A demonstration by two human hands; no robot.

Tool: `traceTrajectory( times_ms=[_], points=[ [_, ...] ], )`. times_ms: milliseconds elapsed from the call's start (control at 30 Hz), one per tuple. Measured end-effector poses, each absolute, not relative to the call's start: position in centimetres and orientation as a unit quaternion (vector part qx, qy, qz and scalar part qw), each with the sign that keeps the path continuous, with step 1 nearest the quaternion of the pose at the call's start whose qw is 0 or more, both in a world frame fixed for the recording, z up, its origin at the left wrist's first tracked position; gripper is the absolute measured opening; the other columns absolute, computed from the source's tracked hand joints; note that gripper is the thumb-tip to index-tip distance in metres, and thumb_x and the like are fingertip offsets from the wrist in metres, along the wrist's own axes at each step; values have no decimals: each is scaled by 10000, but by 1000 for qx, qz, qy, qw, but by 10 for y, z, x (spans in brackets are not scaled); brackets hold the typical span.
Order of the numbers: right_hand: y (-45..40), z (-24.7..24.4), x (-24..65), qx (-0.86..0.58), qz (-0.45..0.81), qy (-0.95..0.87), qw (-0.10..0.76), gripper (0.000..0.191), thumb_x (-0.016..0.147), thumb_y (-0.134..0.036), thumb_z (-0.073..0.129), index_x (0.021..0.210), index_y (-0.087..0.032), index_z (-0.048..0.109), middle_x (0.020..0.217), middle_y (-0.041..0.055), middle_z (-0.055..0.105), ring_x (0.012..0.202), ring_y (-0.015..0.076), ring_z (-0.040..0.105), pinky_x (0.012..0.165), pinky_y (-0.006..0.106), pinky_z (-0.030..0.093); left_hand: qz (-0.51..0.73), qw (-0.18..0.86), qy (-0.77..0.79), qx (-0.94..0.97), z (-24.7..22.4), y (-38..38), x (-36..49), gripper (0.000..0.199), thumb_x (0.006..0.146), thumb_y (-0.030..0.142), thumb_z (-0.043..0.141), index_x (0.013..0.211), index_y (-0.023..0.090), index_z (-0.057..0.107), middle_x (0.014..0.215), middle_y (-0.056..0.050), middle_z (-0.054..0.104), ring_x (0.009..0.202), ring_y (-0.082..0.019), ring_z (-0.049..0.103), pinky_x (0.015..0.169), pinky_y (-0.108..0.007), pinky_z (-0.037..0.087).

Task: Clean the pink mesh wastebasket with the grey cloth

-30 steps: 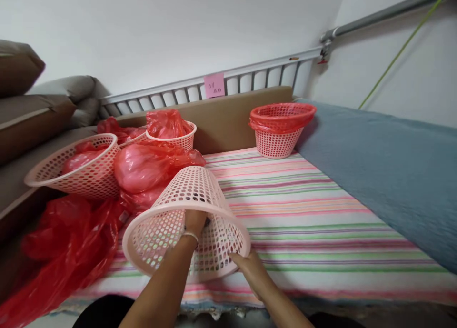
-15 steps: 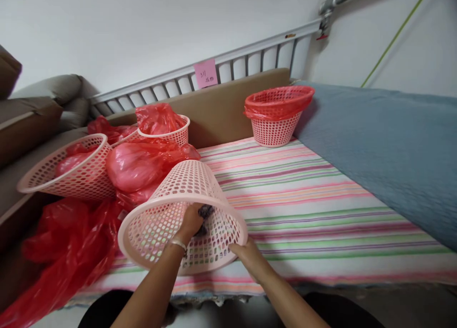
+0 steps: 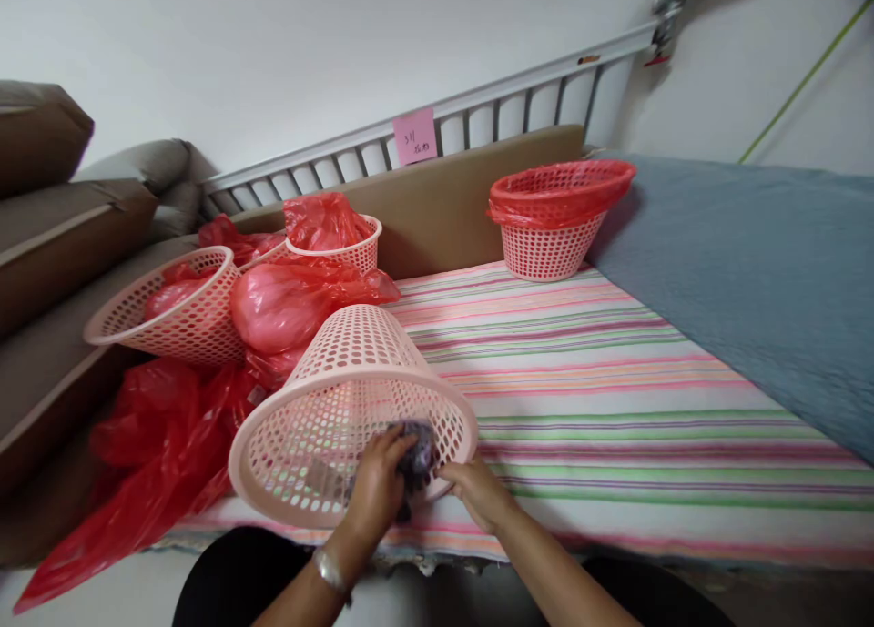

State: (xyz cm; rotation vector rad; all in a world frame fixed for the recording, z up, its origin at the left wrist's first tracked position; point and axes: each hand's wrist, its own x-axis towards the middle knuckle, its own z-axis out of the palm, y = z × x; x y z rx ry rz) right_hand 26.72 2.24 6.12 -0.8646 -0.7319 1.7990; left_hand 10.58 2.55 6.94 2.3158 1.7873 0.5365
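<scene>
A pink perforated plastic basket (image 3: 369, 340) lies on its side on the striped sheet, its wide mouth facing me. My left hand (image 3: 382, 477), with a bracelet at the wrist, is at the mouth, closed on a crumpled dark patterned cloth (image 3: 418, 447). The cloth rests against the inner wall near the right rim. My right hand (image 3: 478, 492) grips the basket's rim at the lower right, thumb on the edge. Some of its fingers are hidden.
Red plastic bags (image 3: 273, 313) and a tilted pink basket (image 3: 205, 322) crowd the left, beside stacked grey-brown cushions (image 3: 61, 227). Another basket (image 3: 331, 245) holds a red bag. A red-lined basket (image 3: 553, 245) stands at the back right, near a blue cover (image 3: 737, 254).
My left hand has drawn back from deep inside the basket to its mouth, moving toward me with the cloth. My right hand stays on the rim. The view has shifted slightly.
</scene>
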Motion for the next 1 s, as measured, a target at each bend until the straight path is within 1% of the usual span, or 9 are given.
traceTrajectory(
  times_ms=[100,200,267,367,567,700,800,900,1000],
  points=[
    [21,56,255,-326,770,-304,456,460,514,-107,526,949,-175,656,881,34,707,863,218,627,777,332,487,197,33,658,726,76,86,90,569,690,-75,436,1177,172,597,1285,-96,566,1190,-235,484,1043,-414,357],
    [24,43,246,-353,772,-324,417,431,520,-114,534,929,-171,656,832,36,713,830,225,637,736,340,497,197,1,714,671,73,131,72,318,834,117,533,1147,157,575,1251,-92,565,1197,-259,476,1027,-524,329],
    [28,35,244,-385,765,-319,406,365,553,-156,565,906,-162,657,784,47,711,789,236,645,687,351,507,190,-10,731,656,68,144,63,302,853,215,556,1152,172,562,1266,-84,542,1204,-268,463,1018,-546,328],
    [36,31,250,-419,740,-306,428,304,625,-272,628,903,-151,653,769,65,707,747,239,650,654,360,512,179,-13,732,658,61,148,55,336,866,183,527,1201,209,535,1292,-78,517,1199,-269,459,990,-533,361],
    [50,43,262,-428,660,-333,519,431,640,-377,704,999,-147,638,901,77,710,867,245,634,771,371,493,189,22,731,655,63,150,52,352,814,49,515,1143,153,584,1194,-101,597,1133,-238,530,966,-451,411],
    [51,45,251,-398,685,-270,547,431,611,-373,731,962,-138,645,845,72,714,812,249,647,770,379,487,213,42,724,655,67,128,66,493,690,-31,488,1150,112,595,1121,-123,631,1074,-240,570,964,-376,429],
    [51,45,247,-361,703,-226,569,433,584,-357,752,946,-141,650,818,66,713,815,248,649,781,373,485,226,64,688,686,66,82,92,577,611,-41,465,1159,83,594,1125,-129,613,1079,-227,556,1002,-323,416],
    [52,44,249,-349,706,-200,583,422,594,-370,746,942,-150,652,830,65,711,814,234,648,772,351,487,218,93,627,742,62,25,119,635,570,-51,460,1136,186,625,1215,-84,566,1161,-217,499,1048,-332,387],
    [52,45,252,-357,708,-196,577,388,594,-383,747,894,-156,653,813,58,706,763,218,646,713,323,493,210,97,562,794,62,-5,132,672,589,-47,438,1176,239,599,1267,-85,519,1177,-251,470,1025,-427,408]
  ],
)
